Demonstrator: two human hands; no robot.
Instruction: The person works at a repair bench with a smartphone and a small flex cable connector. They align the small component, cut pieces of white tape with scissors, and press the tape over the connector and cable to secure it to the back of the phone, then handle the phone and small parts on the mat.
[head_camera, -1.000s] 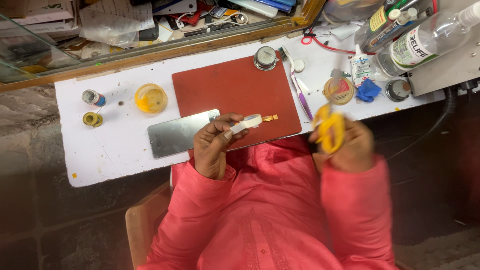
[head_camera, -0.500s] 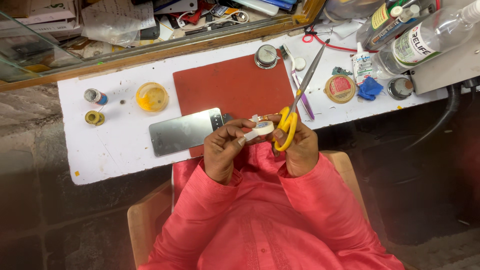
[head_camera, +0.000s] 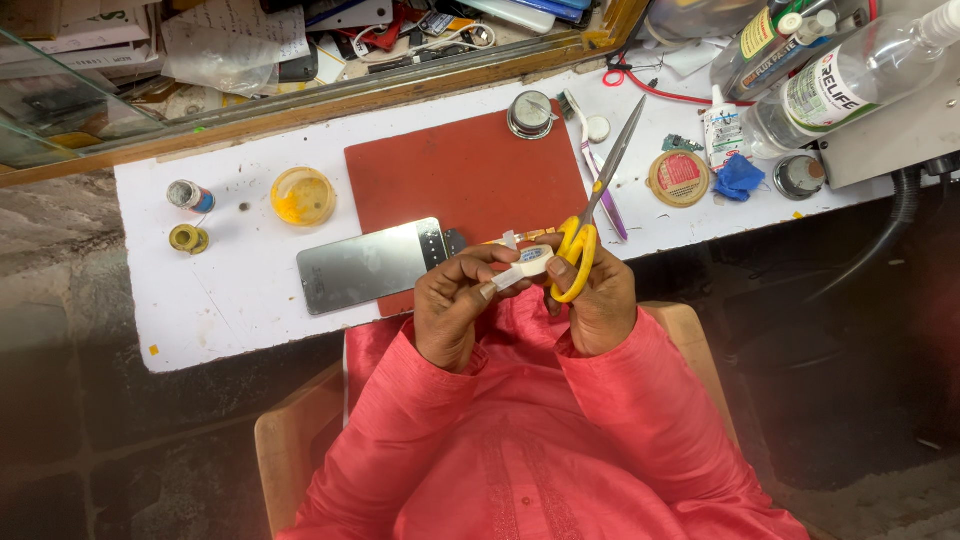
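My left hand (head_camera: 455, 305) pinches a small white tape roll (head_camera: 530, 263) over the near edge of the white workbench (head_camera: 210, 300). A short strip of tape sticks up from the roll. My right hand (head_camera: 603, 298) sits right beside it, its fingers through the yellow handles of a pair of scissors (head_camera: 580, 250). The blades point up and to the right across the bench, and whether they are apart is unclear. Both hands almost touch at the roll. Just beyond them lie a red mat (head_camera: 470, 165) and a flat silver phone-like slab (head_camera: 368, 266).
A yellow dish (head_camera: 302, 195) and two small spools (head_camera: 188, 196) stand at the left. A round tin (head_camera: 530, 113), a purple-handled tool (head_camera: 606, 195), a red-topped tin (head_camera: 678, 178), a blue cloth (head_camera: 740, 178) and clear bottles (head_camera: 850, 70) crowd the right. A cluttered wooden-edged shelf (head_camera: 400, 75) runs behind.
My right hand has come in from the right with the scissors and met the left hand at the tape roll. The scissor blades now point up across the bench.
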